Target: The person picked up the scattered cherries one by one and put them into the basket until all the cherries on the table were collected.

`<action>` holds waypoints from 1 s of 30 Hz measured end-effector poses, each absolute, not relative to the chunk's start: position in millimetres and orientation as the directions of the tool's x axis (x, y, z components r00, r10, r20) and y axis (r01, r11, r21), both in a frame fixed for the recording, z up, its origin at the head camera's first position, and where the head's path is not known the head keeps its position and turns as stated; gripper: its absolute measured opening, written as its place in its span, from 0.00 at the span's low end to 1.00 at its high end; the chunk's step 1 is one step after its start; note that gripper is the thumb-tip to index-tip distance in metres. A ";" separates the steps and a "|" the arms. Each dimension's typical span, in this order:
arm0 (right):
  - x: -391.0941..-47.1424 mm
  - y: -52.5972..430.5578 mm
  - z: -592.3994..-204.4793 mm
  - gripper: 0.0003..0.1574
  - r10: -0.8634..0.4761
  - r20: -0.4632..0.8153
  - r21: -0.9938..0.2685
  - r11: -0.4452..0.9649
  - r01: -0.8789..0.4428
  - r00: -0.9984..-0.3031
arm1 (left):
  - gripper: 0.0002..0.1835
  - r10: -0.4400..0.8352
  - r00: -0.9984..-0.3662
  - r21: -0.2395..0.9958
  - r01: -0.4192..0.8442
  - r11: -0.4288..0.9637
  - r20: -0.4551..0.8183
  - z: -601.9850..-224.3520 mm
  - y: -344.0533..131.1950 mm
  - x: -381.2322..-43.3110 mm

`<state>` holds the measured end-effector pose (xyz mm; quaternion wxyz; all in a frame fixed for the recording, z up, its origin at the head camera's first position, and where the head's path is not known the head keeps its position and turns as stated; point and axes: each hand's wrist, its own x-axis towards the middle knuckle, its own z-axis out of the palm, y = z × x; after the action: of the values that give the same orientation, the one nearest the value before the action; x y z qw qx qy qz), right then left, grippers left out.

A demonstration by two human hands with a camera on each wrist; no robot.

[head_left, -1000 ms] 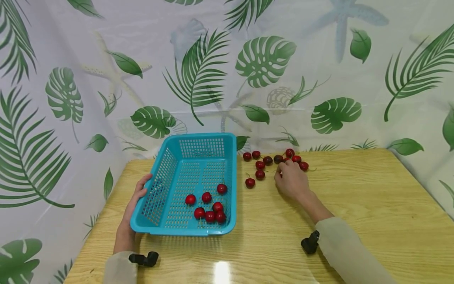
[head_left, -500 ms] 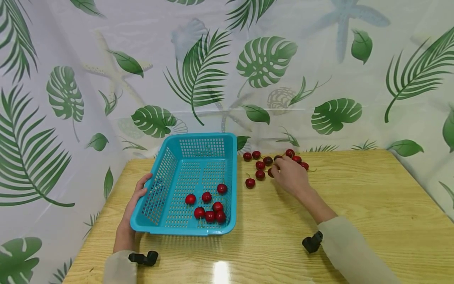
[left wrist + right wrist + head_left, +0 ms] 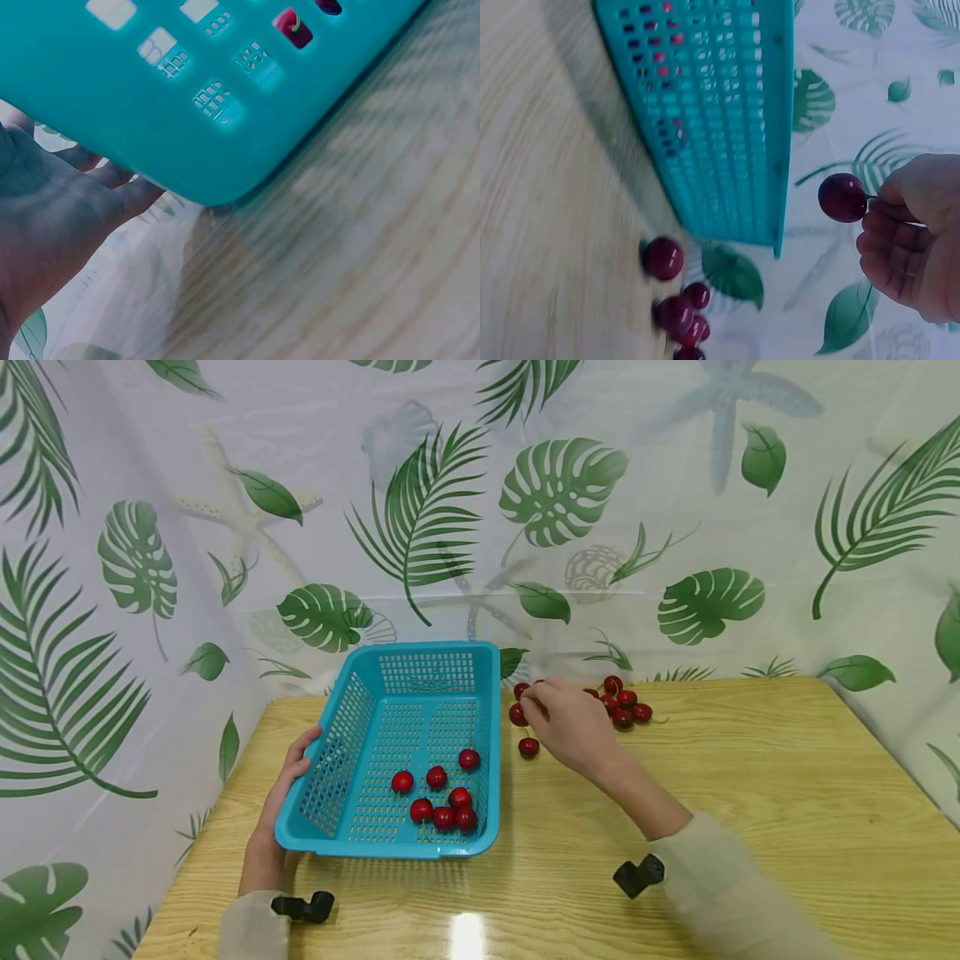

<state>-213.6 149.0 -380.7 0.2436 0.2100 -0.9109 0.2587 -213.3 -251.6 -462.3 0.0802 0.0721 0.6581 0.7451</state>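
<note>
Right grip [image 3: 572, 724] together on 1 cherry's [image 3: 843, 198] stem [image 3: 871, 197] — left grip [image 3: 279, 792], fingers apart, against basket [image 3: 425, 727]

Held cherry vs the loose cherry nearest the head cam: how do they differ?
Support: the held cherry hangs off the table; the loose cherry rests on it.
Stem: the held cherry's is pinched in the right grip; nothing holds the loose cherry's.
Shared: both are round, glossy, dark red and outside the basket.

Cherries [image 3: 521, 690]: partly hidden behind the right fingers [image 3: 546, 693].
Left fingers [image 3: 139, 196]: were partly covered by the basket [image 3: 150, 120].
Tabletop [image 3: 360, 225]: blurred right of them.
</note>
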 end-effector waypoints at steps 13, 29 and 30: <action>-194.5 72.3 -378.6 0.06 -0.503 0.552 -0.250 0.662 -0.707 -0.666 | 0.26 0.210 -0.978 0.991 -0.020 -0.129 0.008 -463.7 -255.9 -211.0; -197.8 28.9 -408.6 0.13 -0.691 0.155 -0.159 0.688 -0.708 -0.706 | 0.26 0.216 -0.976 0.996 0.000 -0.089 0.020 -462.9 -257.5 -208.4; -198.6 29.0 -409.9 0.13 -0.691 0.150 -0.165 0.687 -0.707 -0.707 | 0.26 0.221 -0.975 0.996 -0.001 -0.091 0.019 -462.6 -257.1 -209.4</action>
<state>-198.6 29.0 -409.9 0.0380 0.3810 -0.9177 0.1058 -209.4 -257.1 -462.6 0.0755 0.0821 0.6700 0.7339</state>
